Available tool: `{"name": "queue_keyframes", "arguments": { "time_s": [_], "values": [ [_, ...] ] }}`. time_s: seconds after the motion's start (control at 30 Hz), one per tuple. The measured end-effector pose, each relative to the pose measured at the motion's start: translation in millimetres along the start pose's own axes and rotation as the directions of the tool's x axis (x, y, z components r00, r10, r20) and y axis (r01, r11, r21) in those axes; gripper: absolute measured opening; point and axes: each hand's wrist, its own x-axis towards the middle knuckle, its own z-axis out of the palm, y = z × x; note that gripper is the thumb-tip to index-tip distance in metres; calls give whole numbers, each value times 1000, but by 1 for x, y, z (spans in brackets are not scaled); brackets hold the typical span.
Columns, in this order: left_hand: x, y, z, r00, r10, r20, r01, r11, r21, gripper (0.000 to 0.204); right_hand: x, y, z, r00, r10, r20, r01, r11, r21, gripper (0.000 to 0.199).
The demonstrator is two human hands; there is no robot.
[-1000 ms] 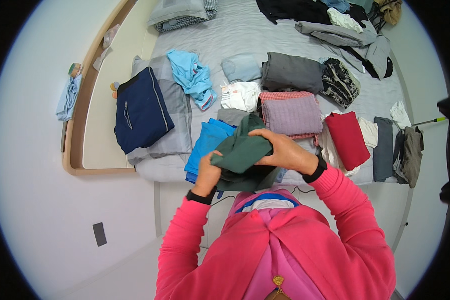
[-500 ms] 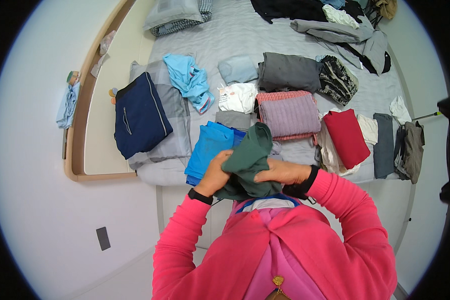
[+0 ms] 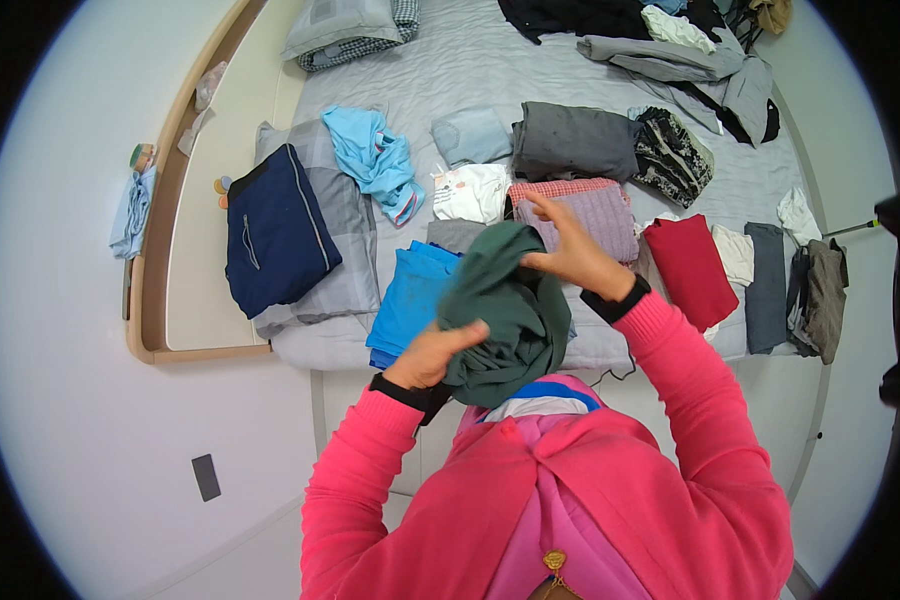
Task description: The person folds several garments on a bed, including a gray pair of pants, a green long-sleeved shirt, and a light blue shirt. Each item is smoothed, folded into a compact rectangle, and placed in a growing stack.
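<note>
A dark green garment [image 3: 510, 310], crumpled and bunched, hangs in front of me at the near edge of the bed. My left hand [image 3: 432, 356] grips its lower left side, thumb lying over the cloth and fingers hidden beneath. At the upper right of the garment is my right hand [image 3: 577, 248], its fingers and thumb spread apart. The right thumb tip meets the cloth's edge. Just left of the garment lies a folded bright blue cloth [image 3: 410, 300]. Beyond the right hand sits a folded mauve towel [image 3: 595, 228] on red checked fabric.
Folded navy trousers [image 3: 278, 235] rest on a grey checked pillow at left, near a crumpled light blue garment [image 3: 370, 155]. Dark grey folded cloth [image 3: 575, 142] lies farther back. Red folded cloth [image 3: 692, 275] is at right. Loose grey clothing [image 3: 670, 60] lies at the far right.
My right hand has moved up and away from the garment's middle, fingers spreading. My left hand has shifted lower. The green garment has turned and bunched into a rounder shape.
</note>
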Motion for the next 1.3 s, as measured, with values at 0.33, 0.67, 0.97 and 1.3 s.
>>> {"name": "queue_keyframes", "arguments": {
  "time_s": [0.33,0.67,0.97,1.3],
  "values": [
    [1,5,0,982,188,-24,-171,823,-542,48,-60,-9,41,786,333,521,-490,849,197,35],
    [-2,-11,34,990,89,111,-42,928,-371,47,-52,4,54,770,117,627,-598,477,645,40],
    [-18,24,-17,939,307,-158,-345,827,-444,61,-22,-30,-1,715,233,659,-450,875,178,19],
    [-6,0,17,986,162,45,-167,974,154,61,-12,-62,-9,857,298,420,-496,257,830,36]
  ]
}}
